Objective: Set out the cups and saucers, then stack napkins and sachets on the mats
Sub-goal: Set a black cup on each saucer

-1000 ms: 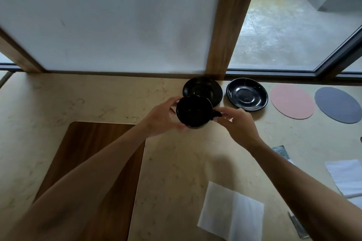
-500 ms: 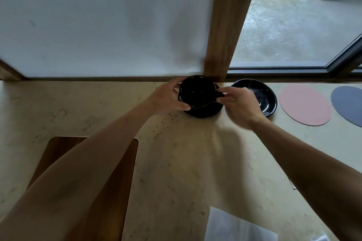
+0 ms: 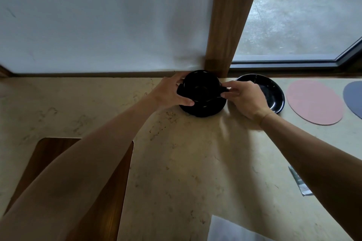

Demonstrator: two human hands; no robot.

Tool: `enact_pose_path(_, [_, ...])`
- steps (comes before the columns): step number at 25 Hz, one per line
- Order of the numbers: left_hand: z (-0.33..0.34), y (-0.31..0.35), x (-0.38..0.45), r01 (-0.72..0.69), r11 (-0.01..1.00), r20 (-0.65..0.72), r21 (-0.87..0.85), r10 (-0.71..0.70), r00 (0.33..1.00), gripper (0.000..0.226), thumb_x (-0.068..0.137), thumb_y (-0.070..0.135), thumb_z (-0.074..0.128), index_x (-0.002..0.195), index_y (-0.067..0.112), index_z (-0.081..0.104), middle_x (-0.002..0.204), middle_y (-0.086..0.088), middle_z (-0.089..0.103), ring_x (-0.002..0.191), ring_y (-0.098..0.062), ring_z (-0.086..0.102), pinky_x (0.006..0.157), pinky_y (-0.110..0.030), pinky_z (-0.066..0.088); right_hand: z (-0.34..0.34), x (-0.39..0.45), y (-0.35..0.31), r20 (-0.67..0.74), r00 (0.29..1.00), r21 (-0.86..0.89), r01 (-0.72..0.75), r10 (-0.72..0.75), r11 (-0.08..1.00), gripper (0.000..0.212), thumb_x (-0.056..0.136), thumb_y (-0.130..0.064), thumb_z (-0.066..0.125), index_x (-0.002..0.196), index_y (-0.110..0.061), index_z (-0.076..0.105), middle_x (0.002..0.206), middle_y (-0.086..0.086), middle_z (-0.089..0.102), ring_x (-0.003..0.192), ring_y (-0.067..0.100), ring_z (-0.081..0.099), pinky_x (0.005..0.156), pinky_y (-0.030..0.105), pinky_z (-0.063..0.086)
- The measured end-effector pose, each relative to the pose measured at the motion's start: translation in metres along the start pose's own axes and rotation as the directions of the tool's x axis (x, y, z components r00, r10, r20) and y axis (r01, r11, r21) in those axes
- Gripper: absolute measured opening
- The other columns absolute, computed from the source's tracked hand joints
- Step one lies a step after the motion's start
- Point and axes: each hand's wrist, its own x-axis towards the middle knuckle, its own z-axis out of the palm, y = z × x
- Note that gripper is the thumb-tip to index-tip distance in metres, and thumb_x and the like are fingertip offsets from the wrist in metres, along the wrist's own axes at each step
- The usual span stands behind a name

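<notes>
Since the earlier frames the glossy black ceramic cup point(image 3: 201, 86) has travelled away from the person and come down onto the nearer of the two saucers, where it now sits. The left hand point(image 3: 172, 92) curls round the cup's left wall, thumb at the near side and fingers reaching behind the rim; the right hand point(image 3: 244, 98) pinches the small handle on the cup's right side between thumb and fingertips. Directly beneath both hands lies the round black glazed saucer point(image 3: 203, 109), its rim showing at the near side. The cup looks rigid, smooth and probably slick, light enough for one hand yet liable to chip or clatter on the saucer, so the handle, steadied at the opposite wall as it is here, seems the safest hold. Just right of the right hand, partly behind it, sits a second black glazed saucer point(image 3: 274, 94) with nothing on it. Further right lie a flat pink oval mat point(image 3: 315, 103) and, at the frame edge, a blue-grey oval mat point(image 3: 354, 100). Nearer the person, below the right forearm, a silvery sachet point(image 3: 299, 184) peeks out, and a white paper napkin point(image 3: 225, 229) lies at the bottom edge. The count in view: one cup, two saucers, two mats, one sachet, one napkin. A dark wooden board point(image 3: 109, 191) lies under the left forearm on the beige stone counter point(image 3: 186, 162).
</notes>
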Motion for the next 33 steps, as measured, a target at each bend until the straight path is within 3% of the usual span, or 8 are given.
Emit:
enact_pose_path(7, [0.002, -0.004, 0.003, 0.01, 0.999, 0.007, 0.053, -0.01, 1.0, 0.097, 0.054, 0.049, 0.085, 0.139, 0.038, 0.04, 0.125, 0.01, 0.058, 0.122, -0.015, 0.049, 0.106, -0.047, 0.041, -0.002, -0.002, 0.0, -0.003, 1.0, -0.061, 0.006, -0.006, 0.998, 0.03, 0.087, -0.032, 0.066, 0.116, -0.03, 0.068, 0.097, 0.001, 0.074, 0.105, 0.025, 0.06, 0.087, 0.045, 0.051])
enact_pose_path(15, [0.004, -0.005, 0.004, 0.027, 0.997, 0.023, 0.074, -0.029, 0.999, 0.098, 0.054, 0.059, 0.081, 0.139, 0.045, 0.034, 0.129, 0.01, 0.057, 0.129, -0.018, 0.045, 0.107, -0.052, 0.039, -0.001, 0.0, 0.0, 0.003, 1.0, -0.132, 0.014, -0.014, 0.991, 0.029, 0.088, -0.036, 0.064, 0.117, -0.033, 0.067, 0.098, 0.002, 0.073, 0.106, 0.029, 0.058, 0.082, 0.046, 0.053])
enact_pose_path(19, [0.005, -0.001, -0.002, 0.038, 0.996, 0.018, 0.083, -0.039, 0.999, 0.102, 0.052, 0.064, 0.08, 0.139, 0.048, 0.029, 0.135, 0.012, 0.053, 0.134, -0.023, 0.039, 0.107, -0.057, 0.037, -0.002, -0.006, -0.004, 0.016, 0.999, -0.147, 0.031, -0.029, 0.989, 0.04, 0.087, -0.035, 0.065, 0.127, -0.032, 0.06, 0.097, -0.002, 0.067, 0.104, 0.028, 0.055, 0.082, 0.045, 0.051])
enact_pose_path(23, [0.003, 0.007, -0.026, 0.066, 0.993, -0.051, 0.094, -0.061, 0.997, 0.105, 0.061, 0.053, 0.081, 0.147, 0.035, 0.023, 0.147, 0.004, 0.041, 0.138, -0.028, 0.032, 0.109, -0.058, 0.032, -0.007, -0.023, -0.007, -0.067, 0.998, -0.157, -0.009, -0.001, 0.988, 0.048, 0.086, -0.032, 0.065, 0.132, -0.026, 0.054, 0.112, 0.006, 0.062, 0.112, 0.031, 0.051, 0.089, 0.045, 0.048])
enact_pose_path(29, [0.009, 0.025, -0.105, 0.043, 0.999, -0.175, 0.004, -0.042, 0.984, 0.095, 0.064, 0.049, 0.079, 0.144, 0.041, 0.028, 0.146, 0.009, 0.039, 0.132, -0.021, 0.035, 0.106, -0.053, 0.039, -0.014, -0.094, -0.021, -0.093, 0.995, -0.08, 0.032, -0.039, 0.996, 0.044, 0.084, -0.033, 0.068, 0.127, -0.029, 0.058, 0.113, 0.0, 0.064, 0.106, 0.025, 0.056, 0.085, 0.044, 0.052])
enact_pose_path(33, [0.017, 0.034, -0.18, 0.013, 0.998, -0.218, -0.061, -0.026, 0.976, 0.087, 0.071, 0.044, 0.08, 0.144, 0.035, 0.033, 0.143, 0.01, 0.041, 0.121, -0.012, 0.043, 0.098, -0.046, 0.047, -0.025, -0.159, -0.047, -0.15, 0.984, -0.002, 0.098, -0.098, 0.995, 0.041, 0.081, -0.03, 0.075, 0.12, -0.028, 0.064, 0.108, -0.003, 0.069, 0.095, 0.018, 0.061, 0.082, 0.04, 0.053])
